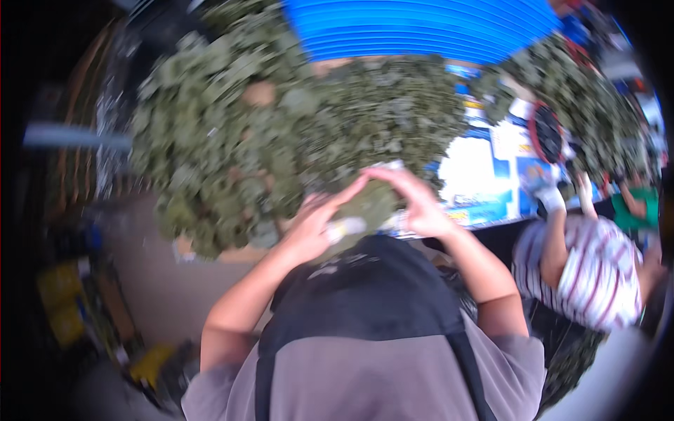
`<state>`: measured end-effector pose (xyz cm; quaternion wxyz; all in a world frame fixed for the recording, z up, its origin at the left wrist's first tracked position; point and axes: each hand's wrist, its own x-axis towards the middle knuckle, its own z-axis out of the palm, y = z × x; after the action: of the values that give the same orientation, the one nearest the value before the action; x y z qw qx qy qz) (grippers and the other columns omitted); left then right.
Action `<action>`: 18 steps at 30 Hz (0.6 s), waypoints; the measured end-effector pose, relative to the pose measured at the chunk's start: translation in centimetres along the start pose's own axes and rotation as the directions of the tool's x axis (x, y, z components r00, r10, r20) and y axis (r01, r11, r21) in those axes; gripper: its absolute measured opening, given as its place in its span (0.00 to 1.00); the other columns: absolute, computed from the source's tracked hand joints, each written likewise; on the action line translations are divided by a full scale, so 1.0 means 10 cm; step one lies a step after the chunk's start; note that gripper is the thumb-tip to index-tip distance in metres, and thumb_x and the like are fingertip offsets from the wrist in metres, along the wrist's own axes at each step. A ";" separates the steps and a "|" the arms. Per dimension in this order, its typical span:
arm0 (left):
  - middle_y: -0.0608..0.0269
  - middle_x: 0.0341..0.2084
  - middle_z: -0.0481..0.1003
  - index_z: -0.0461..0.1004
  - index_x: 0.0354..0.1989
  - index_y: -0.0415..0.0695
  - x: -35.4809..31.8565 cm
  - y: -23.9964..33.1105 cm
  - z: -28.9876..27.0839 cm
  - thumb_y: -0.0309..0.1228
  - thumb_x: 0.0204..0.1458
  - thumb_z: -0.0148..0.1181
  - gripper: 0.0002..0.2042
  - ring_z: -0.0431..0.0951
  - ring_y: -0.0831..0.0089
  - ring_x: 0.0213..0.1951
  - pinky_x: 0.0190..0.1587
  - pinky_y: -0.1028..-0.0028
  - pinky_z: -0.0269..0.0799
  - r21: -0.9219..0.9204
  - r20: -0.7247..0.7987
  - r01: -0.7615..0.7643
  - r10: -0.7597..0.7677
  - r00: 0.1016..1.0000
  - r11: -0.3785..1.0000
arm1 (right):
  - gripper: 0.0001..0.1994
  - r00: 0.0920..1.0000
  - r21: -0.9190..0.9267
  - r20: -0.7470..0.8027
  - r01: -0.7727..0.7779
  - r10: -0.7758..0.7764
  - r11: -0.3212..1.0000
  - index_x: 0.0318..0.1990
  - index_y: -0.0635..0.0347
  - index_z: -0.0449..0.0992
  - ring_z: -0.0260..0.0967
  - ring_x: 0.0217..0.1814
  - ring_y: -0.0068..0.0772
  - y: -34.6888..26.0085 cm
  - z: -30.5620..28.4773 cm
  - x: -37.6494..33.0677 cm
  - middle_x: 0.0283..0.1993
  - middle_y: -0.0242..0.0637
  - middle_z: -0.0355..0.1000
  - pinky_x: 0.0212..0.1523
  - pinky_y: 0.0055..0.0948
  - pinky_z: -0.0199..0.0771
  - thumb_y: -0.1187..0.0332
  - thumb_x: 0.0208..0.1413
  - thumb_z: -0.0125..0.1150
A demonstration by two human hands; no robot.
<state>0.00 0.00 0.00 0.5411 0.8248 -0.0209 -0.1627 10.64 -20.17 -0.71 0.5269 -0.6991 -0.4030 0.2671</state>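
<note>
Leaves point(377, 205), blurred and partly hidden, show between our left hand point(310, 228) and right hand point(424, 209); fingertips point(359, 182) appear together, but we cannot tell if either grip clamps anything.

Dull-green leafy bunch point(375, 203), blurred, exact pose unclear, sits btwn L hand point(314, 230) & R hand point(425, 212), nr bigger leaf pile point(382, 116).
</note>
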 end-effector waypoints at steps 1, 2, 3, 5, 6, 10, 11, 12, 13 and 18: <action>0.51 0.52 0.67 0.56 0.62 0.50 0.19 -0.04 0.04 0.35 0.47 0.59 0.32 0.62 0.55 0.57 0.62 0.64 0.46 -0.029 0.069 -0.071 0.073 0.995 0.997 | 0.33 0.996 -0.057 -0.068 -0.057 0.053 0.997 0.59 0.51 0.61 0.57 0.62 0.41 -0.03 -0.08 -0.12 0.58 0.42 0.61 0.62 0.33 0.56 0.69 0.41 0.65; 0.51 0.52 0.66 0.52 0.64 0.48 0.21 -0.28 -0.04 0.35 0.44 0.62 0.37 0.62 0.55 0.57 0.61 0.63 0.49 0.106 0.017 -0.247 0.246 0.969 0.963 | 0.34 0.983 -0.071 -0.156 -0.105 0.093 0.992 0.58 0.53 0.62 0.61 0.58 0.44 -0.08 -0.02 -0.18 0.57 0.42 0.62 0.59 0.34 0.59 0.70 0.39 0.66; 0.51 0.53 0.64 0.48 0.65 0.47 0.38 -0.13 0.02 0.36 0.41 0.65 0.42 0.62 0.55 0.57 0.60 0.61 0.52 0.317 -0.106 -0.363 0.413 0.904 0.876 | 0.33 0.969 -0.084 -0.243 -0.053 0.031 0.995 0.57 0.53 0.62 0.63 0.56 0.39 -0.03 -0.34 -0.31 0.55 0.39 0.63 0.57 0.34 0.61 0.71 0.39 0.68; 0.51 0.57 0.58 0.37 0.66 0.46 0.31 0.02 -0.13 0.42 0.30 0.72 0.56 0.62 0.58 0.57 0.59 0.63 0.56 -0.135 -0.246 -0.253 0.215 0.945 0.958 | 0.32 0.877 0.449 -0.417 -0.031 0.240 0.893 0.56 0.54 0.62 0.61 0.57 0.33 0.05 -0.30 -0.41 0.53 0.37 0.63 0.56 0.33 0.61 0.73 0.40 0.69; 0.51 0.54 0.60 0.32 0.66 0.47 0.29 0.04 -0.04 0.36 0.22 0.77 0.64 0.65 0.60 0.54 0.56 0.64 0.62 -0.440 -0.199 -0.184 0.104 0.974 0.879 | 0.31 0.876 0.632 -0.384 0.017 0.293 0.775 0.55 0.55 0.61 0.59 0.56 0.29 0.08 -0.22 -0.48 0.53 0.35 0.61 0.56 0.31 0.60 0.74 0.41 0.68; 0.52 0.52 0.62 0.36 0.66 0.47 0.35 0.16 0.14 0.26 0.24 0.76 0.60 0.68 0.63 0.52 0.53 0.66 0.65 -0.358 -0.196 -0.151 0.084 0.977 0.922 | 0.32 0.931 0.319 -0.332 -0.042 0.153 0.947 0.55 0.56 0.62 0.59 0.57 0.32 0.14 -0.36 -0.82 0.54 0.39 0.61 0.57 0.31 0.59 0.71 0.40 0.69; 0.52 0.52 0.62 0.36 0.66 0.46 0.35 0.02 0.13 0.26 0.26 0.75 0.58 0.67 0.64 0.52 0.54 0.65 0.65 -0.058 -0.178 -0.228 0.215 0.960 0.972 | 0.32 0.929 0.351 -0.316 -0.076 0.194 0.933 0.55 0.58 0.63 0.60 0.58 0.33 0.13 -0.38 -0.88 0.54 0.40 0.61 0.58 0.31 0.59 0.69 0.39 0.69; 0.51 0.57 0.55 0.36 0.66 0.44 0.35 0.06 0.19 0.28 0.27 0.76 0.58 0.63 0.62 0.56 0.57 0.65 0.60 -0.296 -0.153 -0.122 0.079 0.985 0.948 | 0.32 0.919 0.288 -0.352 -0.076 0.179 0.955 0.55 0.59 0.64 0.60 0.58 0.32 0.18 -0.37 -0.93 0.55 0.39 0.62 0.58 0.30 0.59 0.69 0.38 0.69; 0.49 0.62 0.48 0.36 0.65 0.41 0.35 0.12 0.27 0.31 0.29 0.76 0.57 0.58 0.61 0.60 0.60 0.64 0.55 -0.513 -0.119 -0.019 -0.049 0.992 0.858 | 0.33 0.914 0.220 -0.376 -0.069 0.150 0.973 0.55 0.60 0.64 0.61 0.57 0.31 0.24 -0.34 -0.94 0.56 0.37 0.62 0.58 0.30 0.58 0.69 0.37 0.70; 0.49 0.66 0.34 0.30 0.66 0.44 0.80 -0.34 0.41 0.37 0.34 0.72 0.57 0.45 0.62 0.65 0.64 0.65 0.43 -0.212 -0.105 -0.270 0.253 0.962 0.939 | 0.27 0.650 0.254 -0.642 -0.319 0.406 0.913 0.55 0.60 0.65 0.63 0.55 0.32 0.51 -0.44 -1.23 0.53 0.40 0.65 0.54 0.30 0.64 0.64 0.45 0.62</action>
<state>5.94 -3.93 -6.52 0.6481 0.7538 -0.0911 -0.0592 8.99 -33.45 -4.85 0.6135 -0.7812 -0.0162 0.1148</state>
